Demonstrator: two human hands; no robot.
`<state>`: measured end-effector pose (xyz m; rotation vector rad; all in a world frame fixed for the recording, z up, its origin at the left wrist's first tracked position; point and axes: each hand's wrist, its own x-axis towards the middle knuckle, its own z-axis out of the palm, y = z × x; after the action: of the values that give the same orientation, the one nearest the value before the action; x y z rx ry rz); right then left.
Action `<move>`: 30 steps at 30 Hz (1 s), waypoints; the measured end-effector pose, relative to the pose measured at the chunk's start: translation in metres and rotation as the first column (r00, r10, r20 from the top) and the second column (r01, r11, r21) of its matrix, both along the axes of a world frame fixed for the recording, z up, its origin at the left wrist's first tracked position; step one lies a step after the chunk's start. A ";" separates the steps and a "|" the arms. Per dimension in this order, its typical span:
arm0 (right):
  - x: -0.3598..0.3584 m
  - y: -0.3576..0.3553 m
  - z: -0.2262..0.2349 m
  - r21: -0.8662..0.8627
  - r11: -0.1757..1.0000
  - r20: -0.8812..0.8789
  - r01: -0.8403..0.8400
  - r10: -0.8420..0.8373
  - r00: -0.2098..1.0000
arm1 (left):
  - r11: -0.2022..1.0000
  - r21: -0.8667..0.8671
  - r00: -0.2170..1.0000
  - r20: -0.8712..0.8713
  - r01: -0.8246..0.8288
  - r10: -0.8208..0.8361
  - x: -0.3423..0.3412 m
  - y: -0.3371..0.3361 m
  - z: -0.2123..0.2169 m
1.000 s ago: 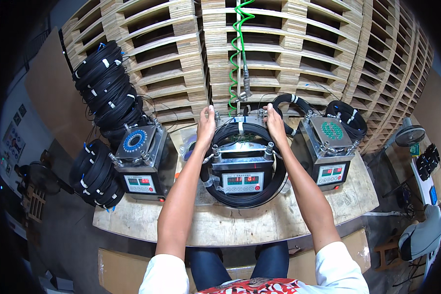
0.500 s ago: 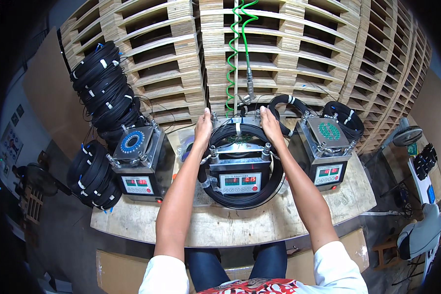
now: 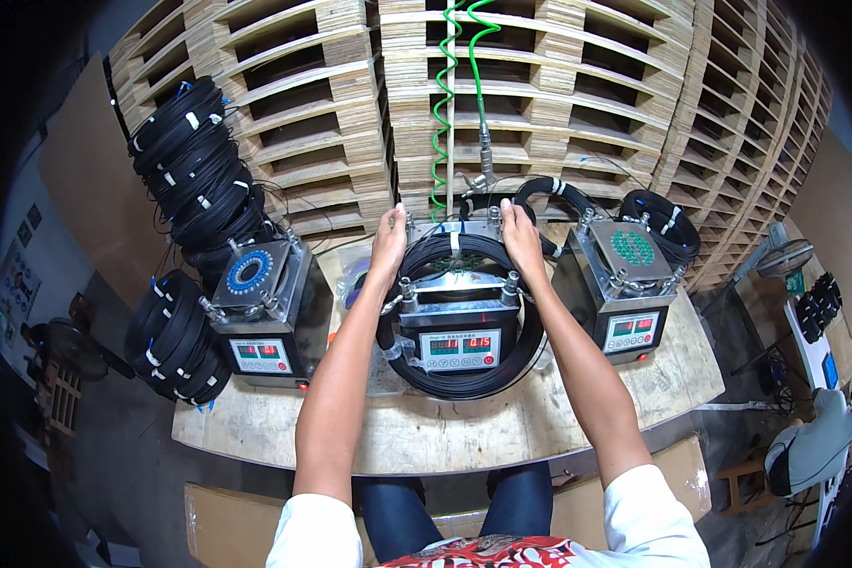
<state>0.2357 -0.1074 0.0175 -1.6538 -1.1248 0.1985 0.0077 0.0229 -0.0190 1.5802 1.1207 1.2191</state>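
Both hands, left hand (image 3: 388, 244) and right hand (image 3: 520, 235), gripping black cable coil (image 3: 461, 379) around middle metal box (image 3: 459, 327).

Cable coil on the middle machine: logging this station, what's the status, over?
Left hand and right hand both rest on the black cable coil, far side. Coil rings the middle machine. Green spiral hose hangs just behind.

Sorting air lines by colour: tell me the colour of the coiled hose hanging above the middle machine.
Green; the coiled hose shows best in the head view.
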 end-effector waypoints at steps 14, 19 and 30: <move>-0.003 0.010 -0.007 0.041 0.990 -0.062 -0.133 0.135 0.989 | 0.998 -0.015 0.995 -0.078 -0.067 0.065 -0.013 -0.004 0.005; 0.017 0.009 -0.014 0.095 0.995 0.047 0.023 -0.027 0.999 | 0.995 -0.074 0.996 0.059 0.067 -0.062 0.003 -0.026 0.023; 0.016 0.018 -0.017 0.005 0.990 -0.079 -0.141 0.141 0.987 | 0.990 -0.141 0.999 -0.041 -0.005 -0.001 -0.009 -0.022 0.025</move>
<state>0.2517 -0.0895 0.0003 -1.5547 -1.1818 0.3525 -0.0011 0.0007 0.0057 1.5025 1.2080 1.0883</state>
